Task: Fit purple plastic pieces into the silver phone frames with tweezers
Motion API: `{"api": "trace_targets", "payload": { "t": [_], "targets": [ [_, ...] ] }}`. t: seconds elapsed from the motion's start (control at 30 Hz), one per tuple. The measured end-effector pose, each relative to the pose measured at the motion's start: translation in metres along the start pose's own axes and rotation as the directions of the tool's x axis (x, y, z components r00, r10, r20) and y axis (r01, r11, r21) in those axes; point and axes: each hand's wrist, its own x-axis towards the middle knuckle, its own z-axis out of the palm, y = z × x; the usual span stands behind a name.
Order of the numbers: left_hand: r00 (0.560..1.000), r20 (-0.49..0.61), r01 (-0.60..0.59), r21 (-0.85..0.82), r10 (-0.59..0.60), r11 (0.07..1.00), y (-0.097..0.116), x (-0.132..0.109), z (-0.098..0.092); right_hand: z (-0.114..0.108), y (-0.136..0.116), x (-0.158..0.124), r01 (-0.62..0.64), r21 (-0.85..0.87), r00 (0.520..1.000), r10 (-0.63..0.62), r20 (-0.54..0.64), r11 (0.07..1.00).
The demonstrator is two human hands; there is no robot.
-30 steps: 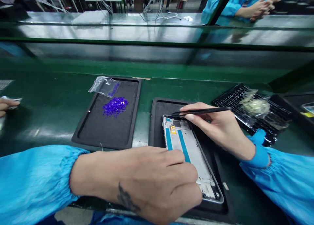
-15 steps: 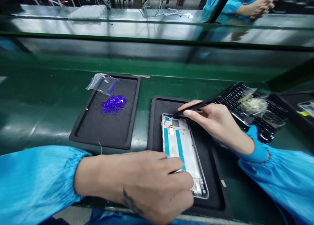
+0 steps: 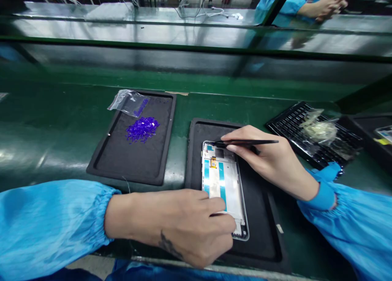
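- phone frame (image 3: 225, 187) lies in a black tray (image 3: 260, 232), with blue strips and an orange part already on it.
- left hand (image 3: 183, 224) fingers clamp its 6 o'clock end.
- right hand (image 3: 269, 158) fingers pinch tweezers (image 3: 248, 142), their tip at its 12 o'clock edge.
- purple bits (image 3: 142, 130) are heaped at 10 o'clock.

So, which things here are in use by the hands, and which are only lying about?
In use: phone frame, steadied by the left hand; thin black tool, pinched in the right hand, tip at the frame's top; black tray under the frame.
Lying about: second tray with purple bits and small bag; slotted tray with a clear wrapper.
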Motion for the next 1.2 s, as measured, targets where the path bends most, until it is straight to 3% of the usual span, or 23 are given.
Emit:
{"api": "trace_targets", "payload": {
  "t": [0.63, 0.8, 0.87, 0.93, 1.0, 1.1, 1.13, 1.2],
  "targets": [
    [0.999, 0.035, 0.023, -0.037, -0.022, 0.999, -0.002, -0.001, -0.001, -0.006, 0.002, 0.008, -0.119, 0.105, 0.991, 0.113, 0.065, 0.987],
    [1.0, -0.005, 0.024, -0.049, -0.024, 0.999, -0.002, -0.001, 0.005, -0.007, 0.004, 0.008, -0.154, 0.12, 0.987, 0.146, 0.072, 0.981],
    [1.0, -0.003, 0.014, -0.062, -0.014, 0.998, -0.006, -0.001, 0.003, -0.007, 0.005, 0.008, -0.16, 0.127, 0.986, 0.152, 0.07, 0.979],
    [0.996, -0.028, 0.08, -0.041, -0.081, 0.996, -0.017, -0.003, -0.003, -0.007, 0.004, 0.009, -0.178, 0.155, 0.984, 0.17, 0.061, 0.972],
    [0.954, -0.104, 0.28, -0.018, -0.28, 0.96, -0.033, -0.007, -0.009, -0.006, 0.003, 0.009, -0.222, 0.218, 0.975, 0.218, 0.042, 0.95],
    [0.811, -0.199, 0.54, -0.111, -0.551, 0.835, -0.058, -0.016, -0.013, -0.005, -0.001, 0.008, -0.315, 0.376, 0.943, 0.332, 0.02, 0.871],
    [0.793, -0.198, 0.556, -0.149, -0.576, 0.818, -0.064, -0.018, -0.013, -0.005, -0.002, 0.007, -0.346, 0.434, 0.929, 0.369, 0.032, 0.832],
    [0.805, -0.179, 0.543, -0.163, -0.566, 0.824, -0.071, -0.02, -0.011, -0.003, -0.005, 0.007, -0.391, 0.536, 0.905, 0.418, 0.077, 0.748]
  ]
}}
